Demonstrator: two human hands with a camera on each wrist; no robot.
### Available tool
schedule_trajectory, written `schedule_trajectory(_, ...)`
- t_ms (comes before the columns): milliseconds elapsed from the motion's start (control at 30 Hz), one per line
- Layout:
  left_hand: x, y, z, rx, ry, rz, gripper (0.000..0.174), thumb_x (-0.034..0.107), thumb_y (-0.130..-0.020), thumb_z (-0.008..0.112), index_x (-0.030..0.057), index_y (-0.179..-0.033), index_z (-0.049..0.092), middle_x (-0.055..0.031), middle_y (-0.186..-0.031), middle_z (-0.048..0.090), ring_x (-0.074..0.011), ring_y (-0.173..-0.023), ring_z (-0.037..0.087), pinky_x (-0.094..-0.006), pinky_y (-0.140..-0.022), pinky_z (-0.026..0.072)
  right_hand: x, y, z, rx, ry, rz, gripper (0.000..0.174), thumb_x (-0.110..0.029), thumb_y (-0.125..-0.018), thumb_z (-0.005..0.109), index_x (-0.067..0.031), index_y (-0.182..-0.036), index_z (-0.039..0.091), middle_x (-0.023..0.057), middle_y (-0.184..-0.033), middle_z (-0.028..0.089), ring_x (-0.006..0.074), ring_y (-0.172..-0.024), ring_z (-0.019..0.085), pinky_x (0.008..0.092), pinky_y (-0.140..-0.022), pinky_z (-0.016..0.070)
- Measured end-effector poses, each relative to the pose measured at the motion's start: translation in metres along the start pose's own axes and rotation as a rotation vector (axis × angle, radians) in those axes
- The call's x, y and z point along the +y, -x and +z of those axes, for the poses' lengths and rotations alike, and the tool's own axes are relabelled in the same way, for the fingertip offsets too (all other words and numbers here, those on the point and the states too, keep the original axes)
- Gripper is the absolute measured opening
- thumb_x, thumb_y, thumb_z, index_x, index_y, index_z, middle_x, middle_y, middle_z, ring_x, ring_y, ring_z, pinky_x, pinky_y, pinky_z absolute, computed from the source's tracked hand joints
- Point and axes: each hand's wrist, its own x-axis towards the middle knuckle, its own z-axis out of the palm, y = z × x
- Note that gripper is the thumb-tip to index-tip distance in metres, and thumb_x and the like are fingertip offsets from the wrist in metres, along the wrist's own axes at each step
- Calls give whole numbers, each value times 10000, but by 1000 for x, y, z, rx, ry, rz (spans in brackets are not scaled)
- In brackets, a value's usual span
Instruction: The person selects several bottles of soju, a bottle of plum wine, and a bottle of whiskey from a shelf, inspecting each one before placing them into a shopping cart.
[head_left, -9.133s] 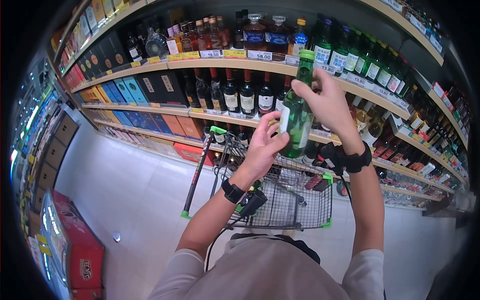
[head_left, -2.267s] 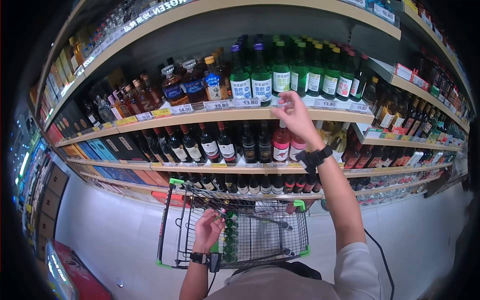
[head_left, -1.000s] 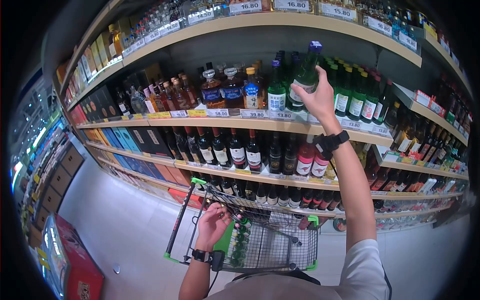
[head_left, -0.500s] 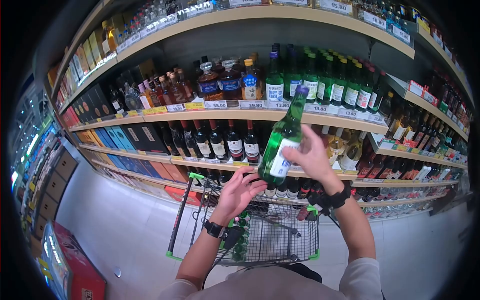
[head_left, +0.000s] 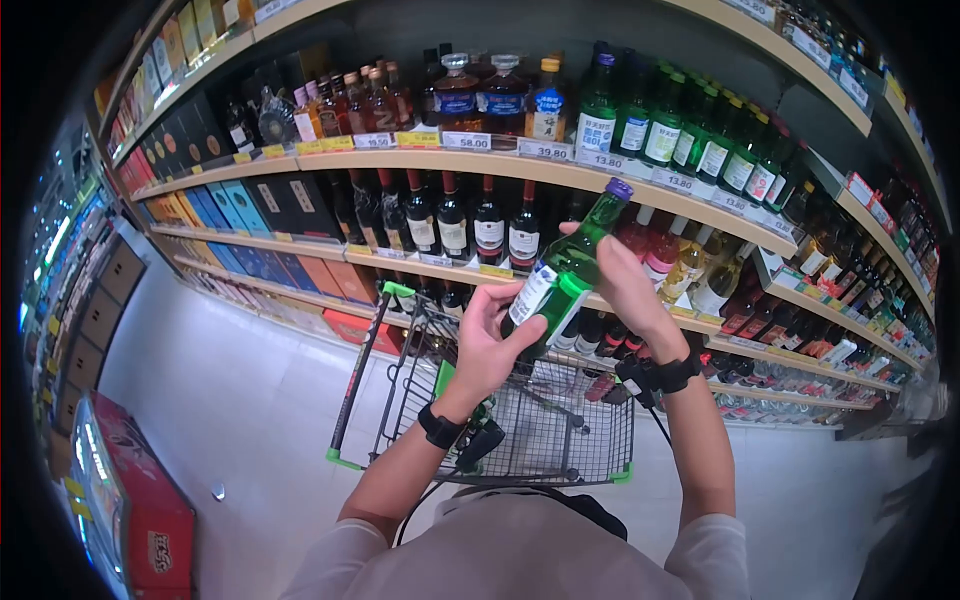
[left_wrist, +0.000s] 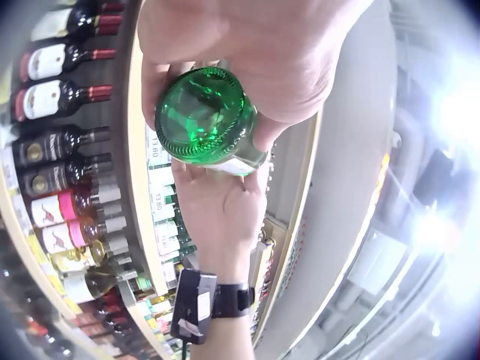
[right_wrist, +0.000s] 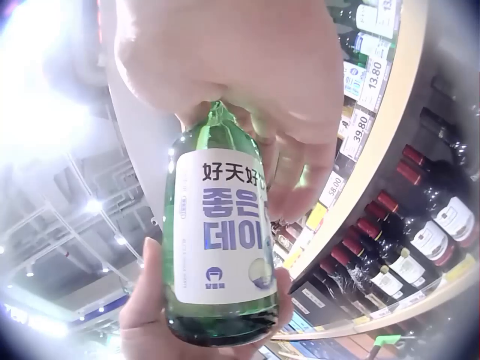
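A green glass soju bottle point(head_left: 568, 275) with a purple cap and white label is held tilted in front of the shelves, above the cart. My left hand point(head_left: 492, 340) grips its lower body, thumb on one side and fingers round the other. Higher up, my right hand point(head_left: 632, 280) holds the bottle at its shoulder and neck. The left wrist view shows the round base of the bottle point(left_wrist: 201, 116) between the hands. In the right wrist view, the label of the bottle point(right_wrist: 221, 225) faces the camera, with left fingers point(right_wrist: 146, 289) round the bottom.
A wire shopping cart point(head_left: 560, 420) with green corners stands below the hands; green bottles in it are partly hidden by the left arm. Green bottles point(head_left: 700, 140) line the shelf ahead, with wine bottles point(head_left: 455, 225) underneath. A red display case point(head_left: 150, 510) stands at lower left.
My right hand took the purple-capped bottle off the shelf and brought it down over the cart. My left hand rose from the cart and now grips the bottle's lower part too.
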Motion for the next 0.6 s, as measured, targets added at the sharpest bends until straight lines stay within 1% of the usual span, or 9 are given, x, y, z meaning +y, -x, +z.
schedule_trajectory(67,16,5,2,38,-73,18,531,60,-834,807,-24,-1231,464,-120,-1143,630,-150,-1055,624,-291,-927,505,-3,-10,8,-16,-35,-29,498,-408,-1096,363,-51,-1433,447,59,-1284,565,160,-1211,551,352,-1053,438)
schedule_trajectory(167,27,7,-8,72,-218,75,572,81,-810,834,-20,-1217,446,-124,-1100,641,-141,-982,646,-275,-853,528,-9,-24,25,-42,-27,-52,438,-375,-1097,380,-72,-1402,464,44,-1246,560,150,-1173,558,339,-1024,452)
schedule_trajectory(267,34,10,-18,97,-263,16,576,68,-795,841,-14,-1188,429,-158,-1157,615,-176,-1064,638,-309,-922,521,-4,-38,36,-62,-67,-19,404,-327,-1097,392,-54,-1377,489,41,-1214,577,141,-1153,567,328,-1004,464)
schedule_trajectory(300,34,10,-20,120,-236,26,611,74,-765,866,-6,-1176,421,-149,-1137,607,-171,-1043,635,-306,-912,518,-2,-42,41,-52,-67,-23,406,-330,-1093,399,-45,-1366,497,50,-1196,596,140,-1129,582,322,-985,474)
schedule_trajectory(400,46,12,-28,176,-386,53,645,82,-734,887,0,-1173,421,-139,-1122,596,-167,-1022,629,-301,-901,512,-6,-51,62,-24,-102,-10,387,-325,-1081,433,-29,-1312,527,70,-1144,640,139,-1067,618,308,-935,496)
schedule_trajectory(433,43,13,-33,208,-388,64,692,100,-701,909,3,-1183,422,-125,-1109,588,-165,-1010,621,-302,-893,507,-7,-53,69,-15,-120,-1,376,-322,-1076,446,-26,-1291,538,75,-1128,653,139,-1047,629,304,-920,502)
schedule_trajectory(533,45,16,-42,255,-576,181,725,117,-694,916,2,-1214,424,-114,-1103,586,-166,-999,618,-308,-897,505,3,-64,86,53,-24,-1,325,-303,-1060,488,-27,-1216,560,87,-1091,675,143,-1030,644,300,-886,513)
schedule_trajectory(567,43,17,-45,255,-585,198,791,125,-673,925,1,-1270,423,-122,-1174,557,-174,-1044,601,-333,-913,500,10,-69,85,37,3,-60,294,-287,-1053,509,-23,-1170,567,103,-1070,683,162,-1009,661,309,-868,531)
schedule_trajectory(600,47,21,-48,231,-628,206,812,126,-668,927,2,-1290,419,-129,-1210,540,-182,-1070,593,-341,-924,498,10,-69,90,28,-11,-68,297,-286,-1054,506,-19,-1170,565,112,-1061,686,173,-992,670,317,-861,539)
